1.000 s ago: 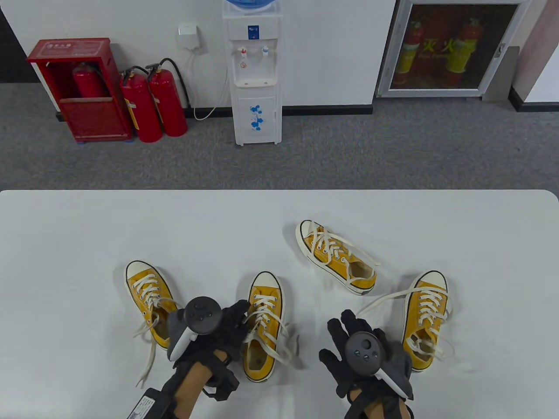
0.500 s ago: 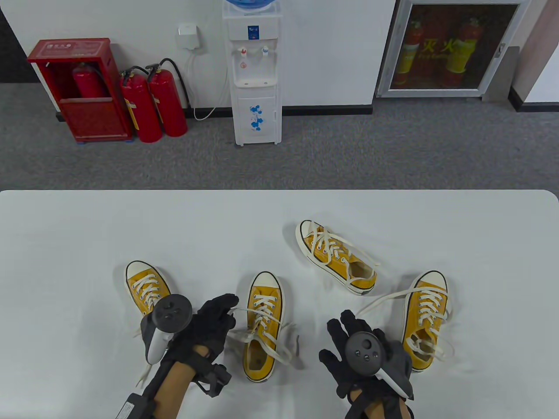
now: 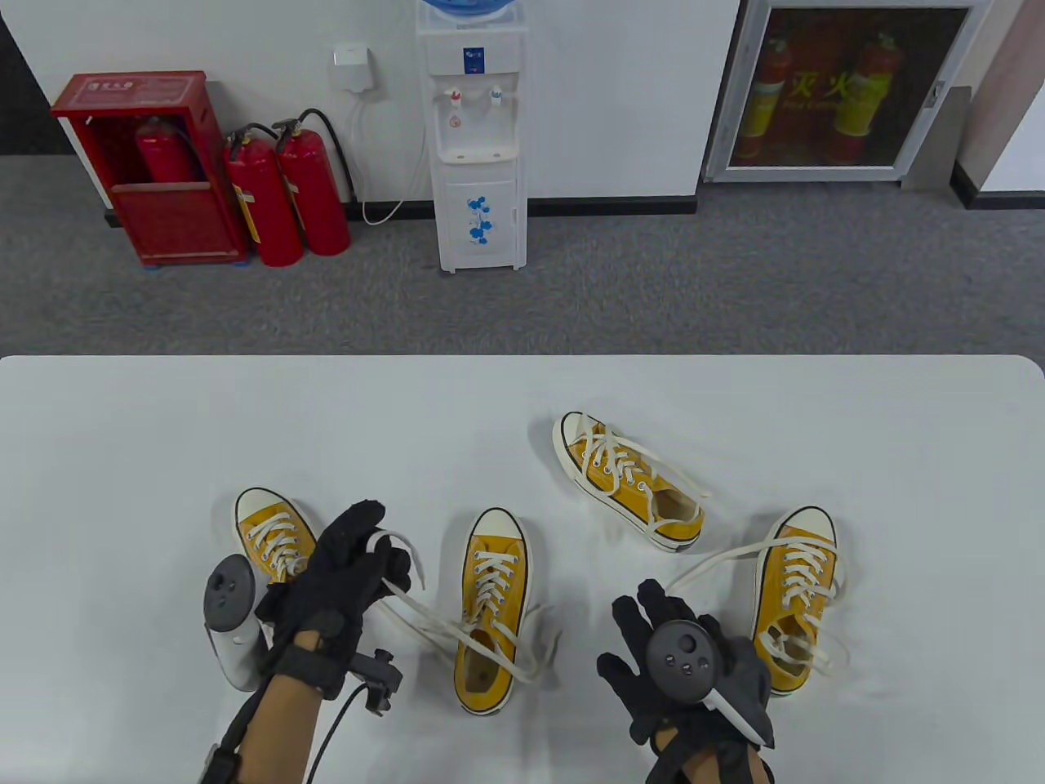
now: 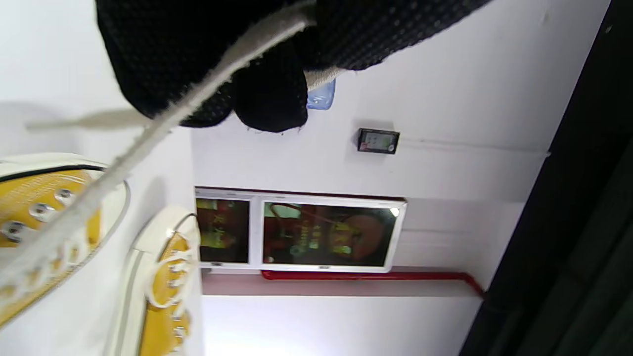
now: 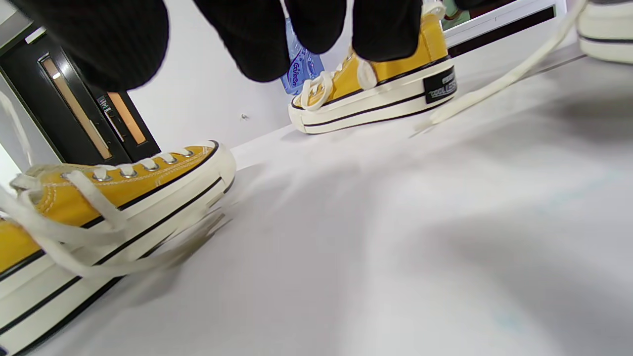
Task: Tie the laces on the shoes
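Note:
Four yellow canvas shoes with white laces lie on the white table (image 3: 163, 425). My left hand (image 3: 371, 545) is raised left of the middle shoe (image 3: 490, 621) and pinches that shoe's lace (image 3: 412, 608), which stretches from its eyelets to my fingers. In the left wrist view the lace (image 4: 198, 94) crosses my gloved fingers (image 4: 267, 99). My right hand (image 3: 635, 639) lies flat with fingers spread, between the middle shoe and the right shoe (image 3: 796, 596), holding nothing. The left shoe (image 3: 273, 531) is partly behind my left hand. The far shoe (image 3: 629, 482) lies at an angle.
The right shoe's loose lace (image 3: 718, 563) trails across the table towards my right hand. Beyond the table's far edge stand a water dispenser (image 3: 478, 147) and red fire extinguishers (image 3: 286, 196) on the grey floor.
My left hand has moved left and away from the middle shoe, drawing its lace out sideways. The right hand has stayed where it was.

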{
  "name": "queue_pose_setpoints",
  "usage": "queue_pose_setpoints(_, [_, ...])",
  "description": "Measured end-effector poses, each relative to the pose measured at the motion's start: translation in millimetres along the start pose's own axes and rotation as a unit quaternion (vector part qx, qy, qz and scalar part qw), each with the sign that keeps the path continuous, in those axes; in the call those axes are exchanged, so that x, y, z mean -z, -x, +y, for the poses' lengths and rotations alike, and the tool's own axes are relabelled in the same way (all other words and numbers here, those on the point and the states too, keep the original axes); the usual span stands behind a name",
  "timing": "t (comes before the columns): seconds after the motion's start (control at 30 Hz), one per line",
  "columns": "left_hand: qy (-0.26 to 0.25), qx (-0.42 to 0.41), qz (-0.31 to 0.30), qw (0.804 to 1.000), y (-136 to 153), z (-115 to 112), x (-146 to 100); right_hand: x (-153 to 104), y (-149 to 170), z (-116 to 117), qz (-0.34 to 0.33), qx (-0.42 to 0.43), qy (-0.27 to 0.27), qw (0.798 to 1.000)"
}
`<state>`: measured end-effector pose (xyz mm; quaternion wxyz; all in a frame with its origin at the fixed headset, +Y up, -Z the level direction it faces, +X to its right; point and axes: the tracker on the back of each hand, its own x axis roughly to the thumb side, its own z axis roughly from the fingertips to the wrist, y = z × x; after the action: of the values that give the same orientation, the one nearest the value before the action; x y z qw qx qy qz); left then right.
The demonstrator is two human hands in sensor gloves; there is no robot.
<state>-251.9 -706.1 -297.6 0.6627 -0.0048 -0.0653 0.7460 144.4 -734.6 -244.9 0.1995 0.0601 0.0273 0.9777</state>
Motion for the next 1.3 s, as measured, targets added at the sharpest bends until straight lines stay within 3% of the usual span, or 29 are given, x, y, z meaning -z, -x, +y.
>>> queue_pose_setpoints(0.3, [-0.012, -0.023, -0.009, 1.0, -11.9, 32.6, -15.1, 0.4, 1.7, -0.6, 0.006, 0.004, 0.0, 1.0])
queue_pose_setpoints(0.57, [-0.052, 0.094, 0.006, 0.994, -2.5, 67.4, -28.4, 1.1, 3.8, -1.2, 0.011, 0.008, 0.004, 1.0])
queue_pose_setpoints(0.73, [-0.078, 0.145, 0.006, 0.986, 1.4, 72.7, -31.1, 1.6, 4.7, -3.3, 0.011, 0.017, 0.017, 1.0])
queue_pose_setpoints(0.9, [-0.09, 0.136, 0.021, 0.986, 8.8, 76.0, -30.5, 6.9, -0.1, -7.1, 0.011, 0.026, 0.033, 0.999])
queue_pose_setpoints(1.3, [-0.099, 0.145, 0.039, 0.984, 17.7, 80.5, -30.3, 34.5, -49.0, -9.0, -0.01, 0.051, 0.008, 0.999])
